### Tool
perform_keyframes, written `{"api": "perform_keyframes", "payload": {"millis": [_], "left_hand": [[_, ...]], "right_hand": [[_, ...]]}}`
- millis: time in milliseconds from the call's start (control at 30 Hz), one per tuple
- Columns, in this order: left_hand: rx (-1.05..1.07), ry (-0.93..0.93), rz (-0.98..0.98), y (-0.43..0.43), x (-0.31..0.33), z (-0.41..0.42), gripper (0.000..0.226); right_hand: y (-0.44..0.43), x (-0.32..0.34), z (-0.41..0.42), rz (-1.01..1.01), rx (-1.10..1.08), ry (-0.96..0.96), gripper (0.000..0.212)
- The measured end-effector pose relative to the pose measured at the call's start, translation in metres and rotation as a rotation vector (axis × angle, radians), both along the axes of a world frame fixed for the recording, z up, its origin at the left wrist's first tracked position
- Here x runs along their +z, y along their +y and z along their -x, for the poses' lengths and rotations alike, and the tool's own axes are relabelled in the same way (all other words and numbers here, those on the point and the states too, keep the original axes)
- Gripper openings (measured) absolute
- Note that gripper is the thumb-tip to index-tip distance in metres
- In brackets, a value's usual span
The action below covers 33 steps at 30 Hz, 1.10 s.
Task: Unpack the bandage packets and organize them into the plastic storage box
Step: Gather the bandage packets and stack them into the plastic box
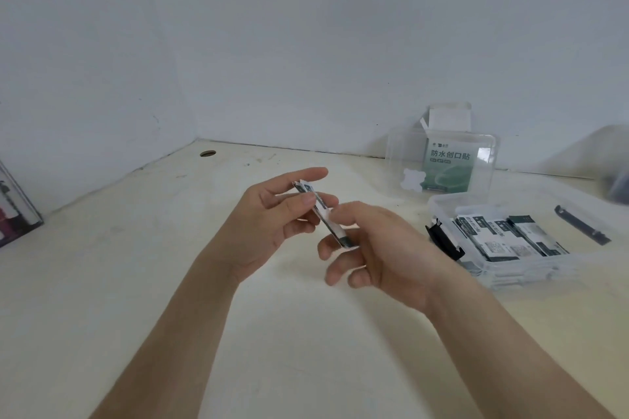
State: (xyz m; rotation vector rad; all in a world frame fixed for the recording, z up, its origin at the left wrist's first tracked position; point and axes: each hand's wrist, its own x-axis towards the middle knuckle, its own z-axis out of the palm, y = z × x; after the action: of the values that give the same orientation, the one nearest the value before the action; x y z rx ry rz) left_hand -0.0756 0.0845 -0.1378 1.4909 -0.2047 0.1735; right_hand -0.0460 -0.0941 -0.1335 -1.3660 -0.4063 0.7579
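Fingers of the left hand (pixel 269 224) curl round the upper end of a thin stack of bandage packets (pixel 333 231), and the right hand (pixel 384 248) pinches its lower end, above mid-table. Near the table's right edge sits the plastic storage box (pixel 531 274), more packets (pixel 503 235) lying inside.

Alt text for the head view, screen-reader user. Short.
A person's left hand and right hand together hold a thin stack of bandage packets above a pale table. To the right, an open clear storage box already holds more packets, its lid standing upright in front of a green bandage carton.
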Motion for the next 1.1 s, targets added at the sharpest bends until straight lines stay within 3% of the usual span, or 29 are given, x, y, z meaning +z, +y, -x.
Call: {"api": "perform_keyframes", "payload": {"millis": [200, 367, 467, 567, 667, 867, 1100], "left_hand": [[0.039, -0.063, -0.168, -0.025, 0.029, 0.005, 0.028], [0.072, -0.077, -0.143, -0.083, 0.035, -0.011, 0.037], [0.16, -0.097, -0.364, -0.123, 0.019, -0.021, 0.033], [0.035, -0.224, -0.763, -0.149, -0.001, -0.022, 0.029], [0.001, -0.327, -1.095, -0.158, -0.015, -0.027, 0.035], [0.075, -0.357, -1.068, -0.144, -0.018, -0.032, 0.028], [0.107, -0.238, -1.215, -0.093, -0.006, -0.013, 0.03]], "right_hand": [[-0.021, 0.032, 0.004, 0.171, -0.129, -0.492, 0.031], [-0.067, 0.048, -0.006, 0.261, -0.283, -0.544, 0.023], [-0.102, 0.047, -0.017, 0.31, -0.496, -0.551, 0.023], [-0.127, 0.039, -0.028, 0.488, -0.611, -0.625, 0.025], [-0.142, 0.033, -0.035, 0.653, -0.644, -0.699, 0.022], [-0.15, 0.034, -0.038, 0.971, -0.578, -0.831, 0.022], [-0.122, 0.035, -0.033, 1.084, -0.391, -0.884, 0.023]]}}
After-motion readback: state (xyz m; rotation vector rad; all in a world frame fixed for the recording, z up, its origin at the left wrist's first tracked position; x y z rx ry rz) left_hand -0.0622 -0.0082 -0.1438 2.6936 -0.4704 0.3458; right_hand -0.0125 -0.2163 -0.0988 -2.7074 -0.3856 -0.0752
